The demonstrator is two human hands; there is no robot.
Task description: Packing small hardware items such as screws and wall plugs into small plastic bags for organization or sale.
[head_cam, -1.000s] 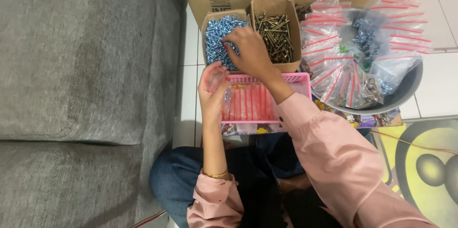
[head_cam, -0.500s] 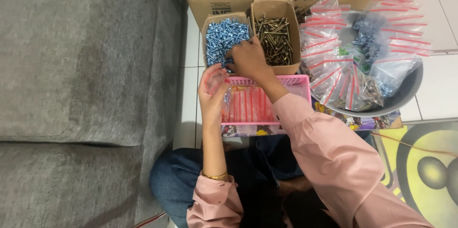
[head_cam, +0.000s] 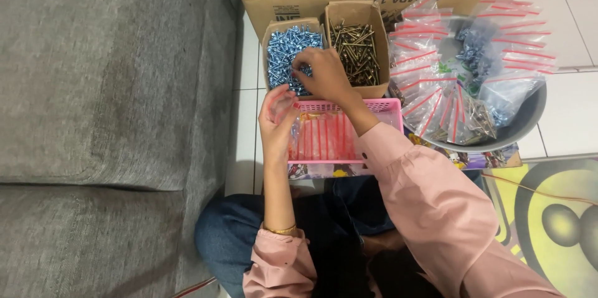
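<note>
Person sits on floor, left hand (head_cam: pixel 278 111) cupped around a small clear bag beside pink basket (head_cam: pixel 349 133) of empty bags. Right hand (head_cam: pixel 324 73) pinches silver screws (head_cam: pixel 286 48) in their box; bowl (head_cam: pixel 529 120) already holds many filled bags, plenty of screws left.

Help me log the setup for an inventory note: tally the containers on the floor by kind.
Small cardboard boxes of screws: 2, one of silver-blue screws, one of dark brass-coloured screws
Large cardboard box: 1
Pink plastic basket: 1
Grey bowl of zip bags: 1
Total: 5
</note>
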